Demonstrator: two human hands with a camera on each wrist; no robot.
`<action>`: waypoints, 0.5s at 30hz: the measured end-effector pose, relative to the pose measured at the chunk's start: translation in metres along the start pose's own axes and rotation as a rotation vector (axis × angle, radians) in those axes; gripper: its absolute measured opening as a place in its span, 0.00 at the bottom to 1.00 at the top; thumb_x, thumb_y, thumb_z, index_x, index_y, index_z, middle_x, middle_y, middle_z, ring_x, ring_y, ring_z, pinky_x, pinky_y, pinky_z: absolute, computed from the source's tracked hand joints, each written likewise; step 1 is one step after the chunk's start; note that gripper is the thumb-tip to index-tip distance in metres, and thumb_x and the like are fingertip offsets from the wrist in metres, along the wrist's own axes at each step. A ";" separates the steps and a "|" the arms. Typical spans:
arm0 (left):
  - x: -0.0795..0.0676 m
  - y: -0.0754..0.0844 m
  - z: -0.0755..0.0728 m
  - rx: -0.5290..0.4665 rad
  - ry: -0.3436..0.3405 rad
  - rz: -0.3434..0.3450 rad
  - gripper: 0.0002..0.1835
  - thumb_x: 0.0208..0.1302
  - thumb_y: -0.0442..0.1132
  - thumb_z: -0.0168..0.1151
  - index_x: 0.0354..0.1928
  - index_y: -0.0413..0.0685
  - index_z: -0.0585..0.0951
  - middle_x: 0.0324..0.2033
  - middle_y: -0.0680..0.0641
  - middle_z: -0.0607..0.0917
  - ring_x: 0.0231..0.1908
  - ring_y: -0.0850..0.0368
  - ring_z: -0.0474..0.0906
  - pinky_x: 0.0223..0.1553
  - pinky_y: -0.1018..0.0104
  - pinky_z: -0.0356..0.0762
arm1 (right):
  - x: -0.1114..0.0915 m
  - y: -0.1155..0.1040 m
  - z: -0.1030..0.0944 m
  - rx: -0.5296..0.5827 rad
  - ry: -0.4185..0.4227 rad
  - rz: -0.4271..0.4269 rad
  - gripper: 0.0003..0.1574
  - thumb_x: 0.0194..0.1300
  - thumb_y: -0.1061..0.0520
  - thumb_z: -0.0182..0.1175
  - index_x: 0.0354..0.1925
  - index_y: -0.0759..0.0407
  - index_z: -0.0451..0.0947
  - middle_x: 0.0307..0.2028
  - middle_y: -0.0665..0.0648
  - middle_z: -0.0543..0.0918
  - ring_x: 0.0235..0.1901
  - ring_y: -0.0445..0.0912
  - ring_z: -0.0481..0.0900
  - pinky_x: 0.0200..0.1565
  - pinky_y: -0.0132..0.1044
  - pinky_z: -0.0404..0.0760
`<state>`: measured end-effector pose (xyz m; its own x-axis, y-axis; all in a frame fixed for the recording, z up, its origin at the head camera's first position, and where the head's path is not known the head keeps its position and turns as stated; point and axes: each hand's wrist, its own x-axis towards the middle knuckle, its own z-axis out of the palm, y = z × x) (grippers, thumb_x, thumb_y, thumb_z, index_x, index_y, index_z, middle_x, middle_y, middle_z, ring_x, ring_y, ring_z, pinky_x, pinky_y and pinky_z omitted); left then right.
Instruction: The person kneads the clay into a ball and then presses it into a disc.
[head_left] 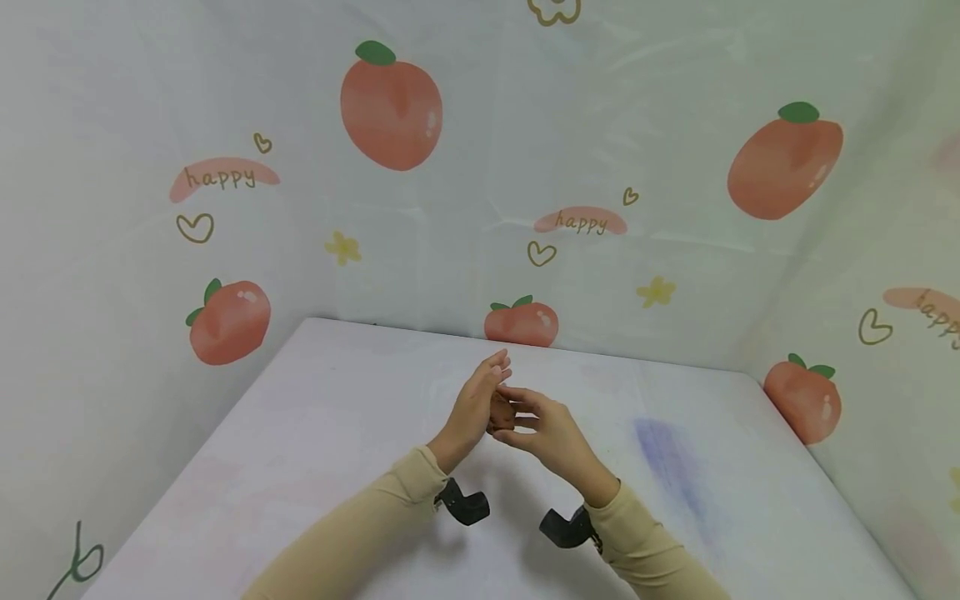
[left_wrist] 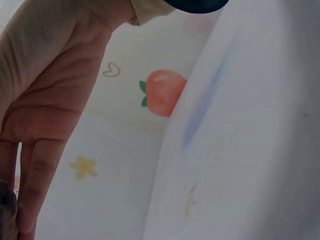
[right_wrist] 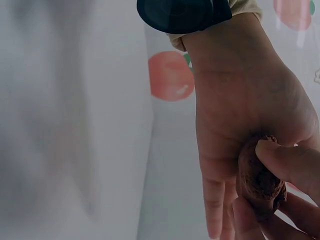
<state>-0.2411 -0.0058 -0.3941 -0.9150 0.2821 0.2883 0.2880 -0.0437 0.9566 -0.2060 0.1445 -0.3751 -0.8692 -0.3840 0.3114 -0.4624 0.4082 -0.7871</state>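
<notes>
A small brown lump (head_left: pixel 501 412) with a rough, pitted surface is between the two hands, above the table. Its exact kind is hard to tell. The right hand (head_left: pixel 553 433) pinches it between thumb and fingers. The left hand (head_left: pixel 474 407) is held upright with its fingers straight, palm towards the lump. In the right wrist view the lump (right_wrist: pixel 257 175) lies against the left palm (right_wrist: pixel 225 115), the right thumb (right_wrist: pixel 282 157) on its near face. The left wrist view has the right hand (left_wrist: pixel 50 95) at the left and only a dark edge of the lump (left_wrist: pixel 7 212).
Beneath the hands is a white table (head_left: pixel 360 392) with a blue-violet smear (head_left: pixel 667 458) on its right. A white curtain (head_left: pixel 465 167) printed with peaches stands behind it. Each wrist carries a black camera mount, the left one (head_left: pixel 465 504) and the right one (head_left: pixel 564 529).
</notes>
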 end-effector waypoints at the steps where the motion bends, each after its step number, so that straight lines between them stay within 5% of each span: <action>1: 0.000 0.000 0.000 -0.013 0.008 0.000 0.28 0.78 0.50 0.34 0.73 0.46 0.59 0.70 0.41 0.64 0.69 0.44 0.62 0.70 0.46 0.56 | 0.000 -0.001 0.000 -0.006 0.005 -0.001 0.36 0.55 0.62 0.71 0.61 0.68 0.72 0.56 0.65 0.79 0.52 0.56 0.81 0.50 0.36 0.82; 7: -0.002 -0.002 0.003 -0.063 0.048 0.010 0.28 0.79 0.50 0.32 0.72 0.45 0.60 0.70 0.41 0.66 0.69 0.45 0.63 0.69 0.45 0.58 | -0.003 0.000 0.005 0.025 0.024 -0.008 0.38 0.57 0.65 0.69 0.65 0.67 0.69 0.61 0.64 0.76 0.59 0.55 0.76 0.56 0.38 0.78; 15: -0.003 -0.003 0.006 -0.167 0.156 0.011 0.31 0.78 0.55 0.32 0.71 0.42 0.62 0.67 0.43 0.70 0.68 0.50 0.65 0.70 0.51 0.58 | -0.005 0.000 0.015 0.347 0.016 -0.115 0.38 0.75 0.62 0.48 0.74 0.70 0.43 0.75 0.68 0.44 0.75 0.59 0.43 0.67 0.30 0.61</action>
<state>-0.2375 -0.0005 -0.3977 -0.9483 0.1296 0.2897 0.2597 -0.2076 0.9431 -0.1993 0.1338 -0.3844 -0.8190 -0.3965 0.4148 -0.4727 0.0566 -0.8794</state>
